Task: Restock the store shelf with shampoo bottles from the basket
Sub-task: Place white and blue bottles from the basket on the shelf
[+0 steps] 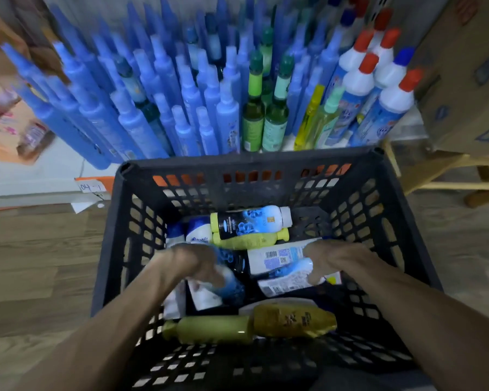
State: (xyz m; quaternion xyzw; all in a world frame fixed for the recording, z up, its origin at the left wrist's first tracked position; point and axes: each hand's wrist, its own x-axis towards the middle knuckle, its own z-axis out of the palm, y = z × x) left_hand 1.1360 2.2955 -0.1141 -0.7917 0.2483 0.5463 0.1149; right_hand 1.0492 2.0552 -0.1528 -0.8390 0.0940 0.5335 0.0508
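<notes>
Both hands down in the black basket, each on a bottle.
L hand curls round a blue-&-white bottle near the basket's middle. R hand grips a white barcode bottle just beside it. Other bottles lie loose round them. Shelf behind the basket is packed w/ upright blue bottles.

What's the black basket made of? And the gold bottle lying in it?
The basket looks like hard, matte plastic: its moulded walls have rows of neat square holes. The gold bottle seems to be glossy plastic, as light glints off its smooth side, but I can't be sure.
</notes>
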